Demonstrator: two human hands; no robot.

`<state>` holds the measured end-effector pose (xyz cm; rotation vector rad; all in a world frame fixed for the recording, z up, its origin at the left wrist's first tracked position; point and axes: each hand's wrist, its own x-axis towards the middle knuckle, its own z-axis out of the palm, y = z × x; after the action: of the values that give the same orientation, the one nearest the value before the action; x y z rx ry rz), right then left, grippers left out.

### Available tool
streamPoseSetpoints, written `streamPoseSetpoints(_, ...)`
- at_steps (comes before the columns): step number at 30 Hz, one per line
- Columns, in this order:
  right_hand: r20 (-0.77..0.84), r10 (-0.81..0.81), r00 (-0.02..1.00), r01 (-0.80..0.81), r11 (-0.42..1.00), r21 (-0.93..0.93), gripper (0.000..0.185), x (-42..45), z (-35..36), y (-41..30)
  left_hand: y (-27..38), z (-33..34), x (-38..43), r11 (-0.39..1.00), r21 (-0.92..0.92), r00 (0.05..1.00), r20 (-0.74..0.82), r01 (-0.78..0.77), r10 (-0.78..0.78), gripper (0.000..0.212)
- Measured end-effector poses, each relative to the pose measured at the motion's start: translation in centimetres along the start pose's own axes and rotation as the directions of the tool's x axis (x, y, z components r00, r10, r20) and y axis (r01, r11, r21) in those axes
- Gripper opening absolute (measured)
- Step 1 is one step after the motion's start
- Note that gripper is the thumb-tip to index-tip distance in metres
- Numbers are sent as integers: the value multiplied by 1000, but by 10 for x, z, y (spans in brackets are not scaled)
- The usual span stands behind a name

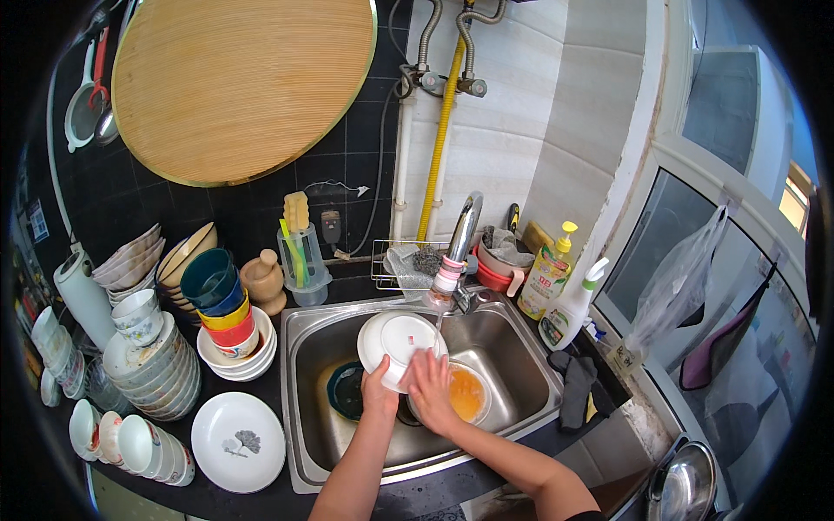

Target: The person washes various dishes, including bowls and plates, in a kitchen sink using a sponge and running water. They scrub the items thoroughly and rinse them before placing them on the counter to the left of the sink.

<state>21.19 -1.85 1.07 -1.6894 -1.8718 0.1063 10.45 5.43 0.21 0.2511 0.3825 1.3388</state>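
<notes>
My left hand [380,389] grips the lower edge of a white ceramic plate [397,335], which is tilted with its underside and foot ring facing me. Against the lower right of that underside lies my right hand [430,392], fingers extended and partly blurred. A thin stream of water falls from the chrome faucet [464,225] onto the plate's right side. Below, in the stainless steel sink [524,365], sits a bowl [488,393] of orange-tinted liquid, partly behind my right hand. A dark green bowl [333,384] lies left of it, partly covered by my left wrist.
Left of the sink stand a white plate [238,456] with a grey leaf print, stacked bowls [156,384], cups [153,456] and a wooden mortar [262,286]. A dish soap bottle [546,277], a spray bottle [570,312] and dark gloves [576,384] line the right side.
</notes>
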Motion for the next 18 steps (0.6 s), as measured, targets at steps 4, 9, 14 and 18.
streamPoseSetpoints(4,-2,-25,1000,25,999,38,56,1,-3,1,3,-1,1,1000,-2,1000,8,27,-27,42)
streamPoseSetpoints(9,-238,389,890,-225,828,513,44,15,4,53,3,6,-8,994,51,994,36,97,-98,45)
streamPoseSetpoints(14,-34,733,680,-503,499,705,44,6,38,143,-2,15,-12,976,108,979,47,190,-196,48)
streamPoseSetpoints(18,46,786,616,-443,298,846,49,16,-15,71,4,7,-11,967,101,968,73,232,-240,50)
